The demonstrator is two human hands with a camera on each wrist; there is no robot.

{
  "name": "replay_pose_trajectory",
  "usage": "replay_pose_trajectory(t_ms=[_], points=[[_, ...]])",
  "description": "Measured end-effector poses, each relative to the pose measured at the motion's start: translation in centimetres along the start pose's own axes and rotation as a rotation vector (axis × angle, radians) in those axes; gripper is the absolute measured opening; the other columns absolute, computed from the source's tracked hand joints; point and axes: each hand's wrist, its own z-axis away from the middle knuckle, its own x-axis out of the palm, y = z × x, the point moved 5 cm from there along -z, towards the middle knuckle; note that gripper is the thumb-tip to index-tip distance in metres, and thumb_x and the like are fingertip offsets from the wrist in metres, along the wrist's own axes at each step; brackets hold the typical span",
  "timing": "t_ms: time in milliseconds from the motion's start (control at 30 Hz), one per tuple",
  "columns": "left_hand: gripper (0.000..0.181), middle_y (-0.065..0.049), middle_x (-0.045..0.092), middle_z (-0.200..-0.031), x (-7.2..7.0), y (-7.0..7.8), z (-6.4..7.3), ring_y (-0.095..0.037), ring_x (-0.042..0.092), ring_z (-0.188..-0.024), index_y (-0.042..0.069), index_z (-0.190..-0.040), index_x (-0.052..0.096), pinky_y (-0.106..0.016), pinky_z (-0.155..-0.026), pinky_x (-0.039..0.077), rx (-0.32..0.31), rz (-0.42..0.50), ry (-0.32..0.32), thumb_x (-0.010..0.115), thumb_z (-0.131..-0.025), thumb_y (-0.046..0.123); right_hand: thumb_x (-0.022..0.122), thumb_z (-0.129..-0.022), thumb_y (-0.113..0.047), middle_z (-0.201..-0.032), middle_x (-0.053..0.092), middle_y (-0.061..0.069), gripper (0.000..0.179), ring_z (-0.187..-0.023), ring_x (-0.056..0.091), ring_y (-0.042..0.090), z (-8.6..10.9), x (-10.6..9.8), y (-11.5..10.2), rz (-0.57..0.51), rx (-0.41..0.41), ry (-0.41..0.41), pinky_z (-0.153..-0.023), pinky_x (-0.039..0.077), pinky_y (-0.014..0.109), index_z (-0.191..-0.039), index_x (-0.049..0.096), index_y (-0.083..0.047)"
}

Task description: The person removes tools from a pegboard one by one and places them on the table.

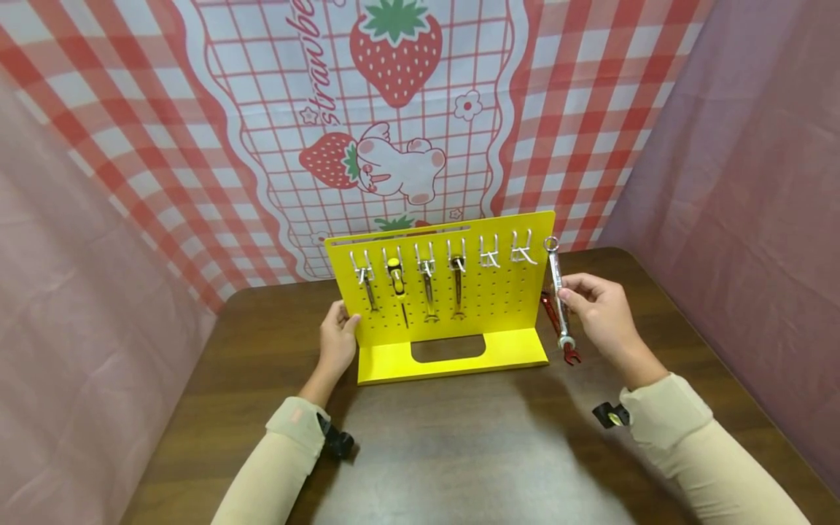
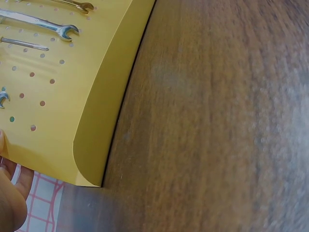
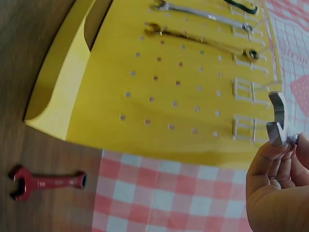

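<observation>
A yellow pegboard stand (image 1: 387, 362) stands upright on the table. My left hand (image 1: 337, 339) grips its left edge, thumb in front and fingers behind. Right of the board, my right hand (image 1: 600, 313) pinches a silver combination wrench (image 1: 556, 271) between thumb and fingers, ring end up; its open end (image 3: 277, 118) points at the right wrist camera. Below that hand, a red wrench (image 3: 50, 181) lies on the table, partly covered by the silver one in the head view. From the board hang a short wrench (image 1: 370, 293), a yellow-and-black screwdriver (image 1: 396, 278) and two longer wrenches (image 1: 429, 292).
White double hooks (image 1: 488, 255) line the board's upper part, two of them at the right end. The board's base has a cutout near the front. A brown wooden table (image 1: 446, 452) lies below, with a strawberry-print checkered cloth (image 1: 577, 109) behind and pink curtains (image 1: 741, 182) at the sides.
</observation>
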Motion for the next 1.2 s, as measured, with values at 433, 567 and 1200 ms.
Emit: replay_pose_trajectory(t_ms=[433,567,1200], points=[[0.021,-0.032,0.066,-0.107,0.1,-4.2,-1.1,-0.034,0.062,-0.097,-0.011,-0.117,0.058,-0.017,-0.079,0.050,-0.023,0.023,0.031,0.059,-0.096,-0.009,0.064,-0.100,-0.008,-0.081,0.067,-0.002,0.024,-0.069,0.056,0.009,-2.1,-3.0,5.7,0.199,0.177,-0.010,-0.057,0.049,0.022,-0.111,0.069,0.013],[0.020,-0.032,0.066,-0.106,0.0,-3.6,-0.9,-0.034,0.063,-0.096,-0.012,-0.116,0.057,-0.018,-0.079,0.051,-0.015,0.024,0.030,0.058,-0.096,-0.010,0.061,-0.100,-0.006,-0.083,0.069,0.012,0.027,-0.066,0.058,0.010,-2.6,-3.3,8.4,0.239,0.251,-0.053,-0.055,0.050,0.025,-0.113,0.066,0.017],[0.021,-0.033,0.066,-0.106,-0.1,-0.2,-0.1,-0.032,0.063,-0.096,-0.015,-0.116,0.057,-0.023,-0.080,0.052,0.009,-0.005,-0.002,0.058,-0.096,-0.012,0.062,-0.088,-0.007,-0.081,0.071,0.011,0.022,-0.069,0.059,0.022,-3.4,-3.3,17.6,0.553,0.366,-0.302,-0.061,0.047,0.032,-0.093,0.076,0.008]])
